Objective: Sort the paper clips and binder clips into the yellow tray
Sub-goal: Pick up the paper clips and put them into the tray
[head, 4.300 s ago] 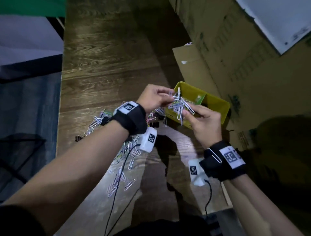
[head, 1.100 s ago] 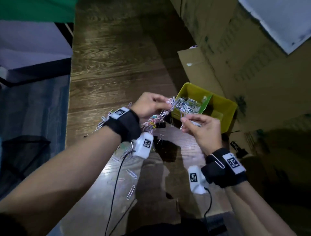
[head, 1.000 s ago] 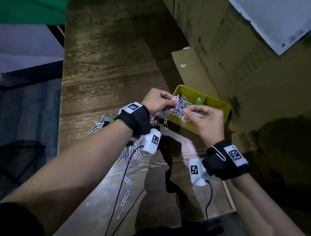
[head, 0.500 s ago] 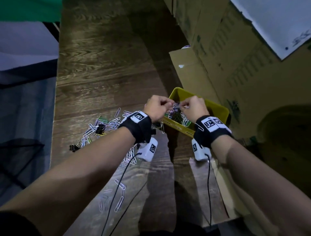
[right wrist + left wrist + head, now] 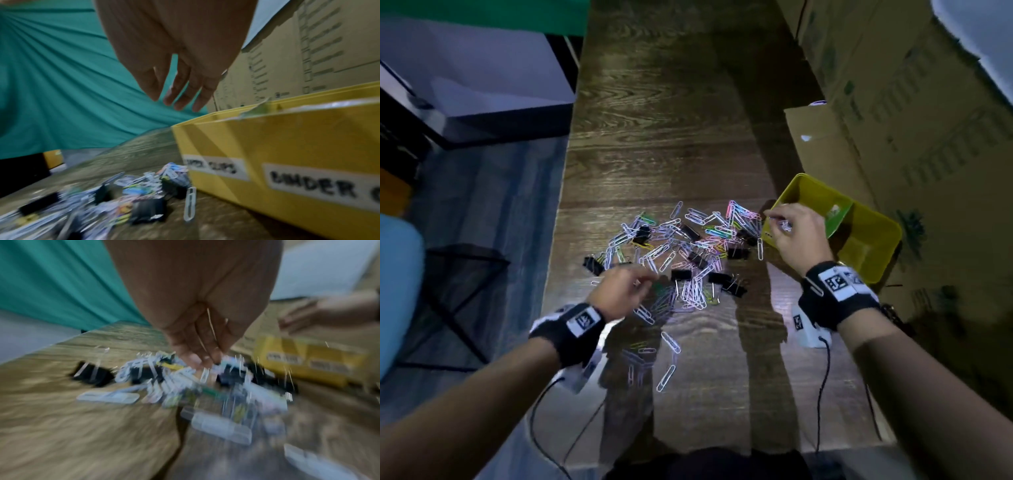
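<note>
A mixed pile of coloured paper clips and black binder clips lies mid-table, left of the yellow tray. The tray has a green divider, and its front wall bears labels for paper clips and binder clips. My right hand hovers over the tray's left corner. Its fingers hang straight and hold nothing. My left hand is blurred over the pile's near left side. Its fingers point down, just above the pile.
One paper clip lies alone against the tray's front wall. Several stray clips lie nearer to me. Cardboard boxes stand along the table's right side. Left of the table edge is a black wire basket on the floor.
Half a second ago both hands were together over the tray with clips. My left hand has swung back left to the pile. My right hand stays at the tray's corner, now empty.
</note>
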Tool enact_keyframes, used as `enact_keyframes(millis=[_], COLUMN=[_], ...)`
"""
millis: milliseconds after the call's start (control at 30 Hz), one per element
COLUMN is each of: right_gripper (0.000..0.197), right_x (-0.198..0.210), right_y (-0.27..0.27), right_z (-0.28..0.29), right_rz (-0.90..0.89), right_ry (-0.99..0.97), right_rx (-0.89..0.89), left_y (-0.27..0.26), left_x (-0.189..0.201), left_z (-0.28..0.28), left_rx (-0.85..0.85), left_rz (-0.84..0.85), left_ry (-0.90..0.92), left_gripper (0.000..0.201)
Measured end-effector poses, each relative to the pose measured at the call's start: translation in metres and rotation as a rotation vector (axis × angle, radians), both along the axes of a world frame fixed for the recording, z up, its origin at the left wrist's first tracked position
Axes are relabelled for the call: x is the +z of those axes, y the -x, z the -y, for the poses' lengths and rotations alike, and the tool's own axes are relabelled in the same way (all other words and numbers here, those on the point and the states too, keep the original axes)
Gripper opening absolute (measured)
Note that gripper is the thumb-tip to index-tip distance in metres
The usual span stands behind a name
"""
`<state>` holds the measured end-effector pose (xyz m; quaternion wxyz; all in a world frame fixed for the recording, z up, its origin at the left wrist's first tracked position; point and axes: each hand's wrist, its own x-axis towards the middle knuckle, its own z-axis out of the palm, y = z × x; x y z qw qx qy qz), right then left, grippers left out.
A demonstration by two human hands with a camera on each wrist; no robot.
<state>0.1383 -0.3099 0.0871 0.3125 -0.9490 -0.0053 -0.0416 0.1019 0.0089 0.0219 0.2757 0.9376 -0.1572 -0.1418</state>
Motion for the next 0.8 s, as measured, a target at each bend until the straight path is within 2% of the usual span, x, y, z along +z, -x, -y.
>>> enact_keyframes(millis=[67, 133, 200, 267, 367, 433, 533, 600, 700, 800], right_gripper=[0.016, 0.015, 0.016, 0.021, 0.04, 0.047, 0.048, 0.051, 0.066, 0.068], right_x=[-0.005, -0.017, -0.04, -0.065, -0.09, -0.095, -0.096, -0.095, -0.094, -0.093], right_y=[0.021, 0.046, 0.07, 0.092, 0.12, 0.134, 0.143, 0.142, 0.14, 0.143], right_z=[-0.028, -0.059, -0.087, -0.107, -0.122, -0.126, -0.13, -0.131, -0.136, -0.137], right_rz=[0.074, 0.081, 0.018, -0.114, -0.282, -0.315, -0.329, -0.312, -0.354, -0.344], right_ry=[-0.032, -0.033, 0.006, 0.077, 0.257, 0.327, 0.314, 0.272, 0.303, 0.321], right_rx=[0.092, 0.243, 0.408, 0.505, 0.58, 0.655, 0.709, 0.649, 0.652, 0.745], left_y=[0.023, 0.043, 0.062, 0.082, 0.108, 0.115, 0.104, 0.093, 0.092, 0.107], left_x=[-0.023, -0.041, -0.049, -0.053, -0.053, -0.051, -0.052, -0.051, -0.052, -0.052], left_z=[-0.015, -0.018, -0.016, -0.013, -0.009, -0.012, -0.018, -0.02, -0.018, -0.025], left_rx=[-0.106, -0.135, -0.148, -0.188, -0.249, -0.249, -0.173, -0.164, -0.309, -0.386], left_rz=[0.084, 0.077, -0.006, -0.012, 0.085, 0.114, 0.12, 0.043, -0.069, -0.087], left_ry=[-0.086, -0.215, -0.313, -0.349, -0.315, -0.23, -0.166, -0.218, -0.327, -0.231], left_gripper=[0.033, 0.049, 0.061, 0.059, 0.044, 0.042, 0.049, 0.061, 0.08, 0.079])
